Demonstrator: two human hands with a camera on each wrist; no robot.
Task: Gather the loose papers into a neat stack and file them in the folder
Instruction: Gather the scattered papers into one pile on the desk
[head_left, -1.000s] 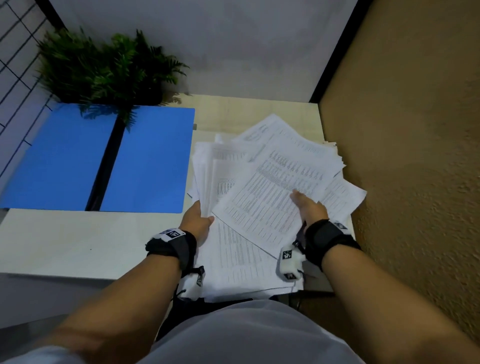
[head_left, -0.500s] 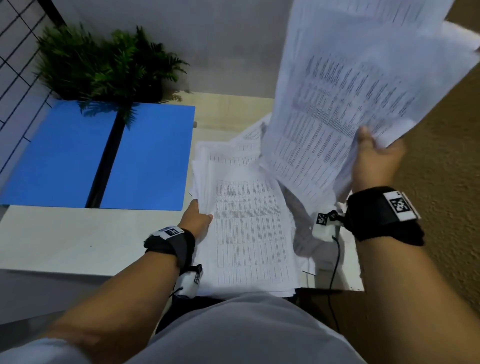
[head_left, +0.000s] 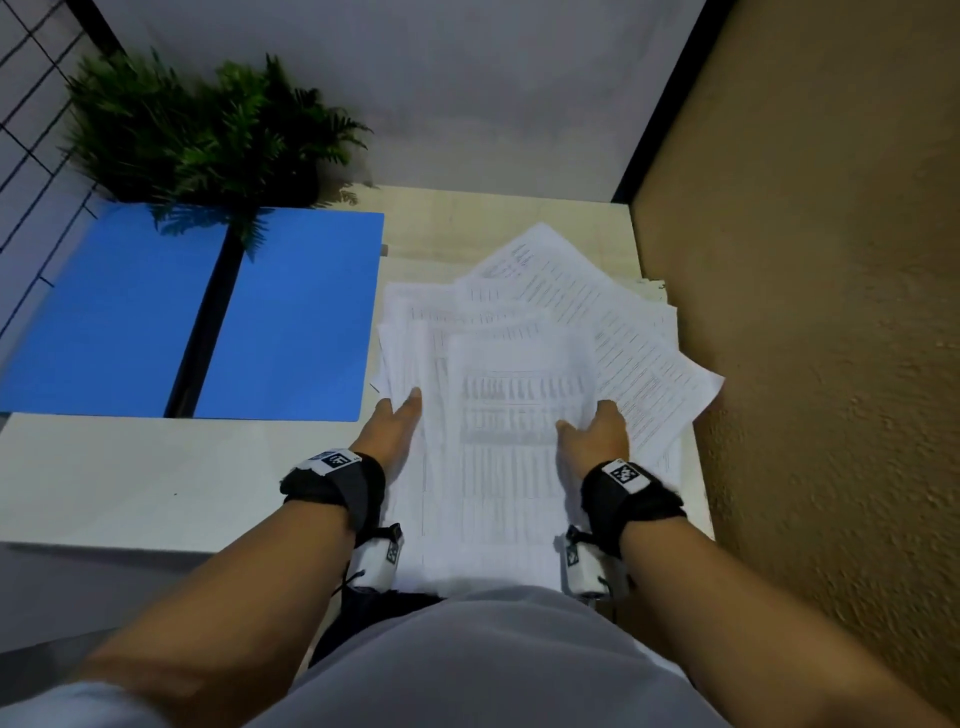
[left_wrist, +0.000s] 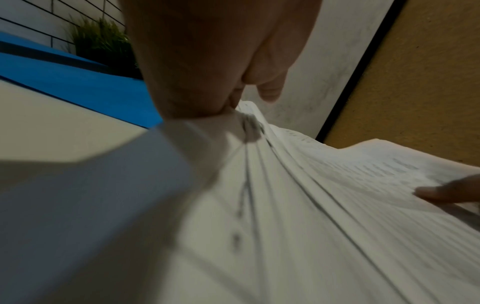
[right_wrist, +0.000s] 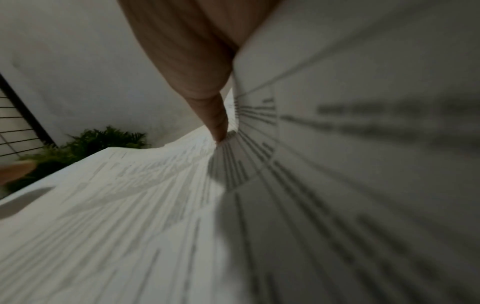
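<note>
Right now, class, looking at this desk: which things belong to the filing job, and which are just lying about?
Belong to the job:
papers, spread loosely on the desk
blue folder, lying open
left hand and right hand, both at the papers

Just lying about:
green plant
wire grid
desk

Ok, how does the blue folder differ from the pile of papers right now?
The blue folder lies flat and open with nothing on it and no hand on it; the papers are fanned out askew, with the left hand and right hand on them. The folder is plain blue with a dark spine; the papers are white with printed rows. Both lie on the same pale table, side by side.
</note>
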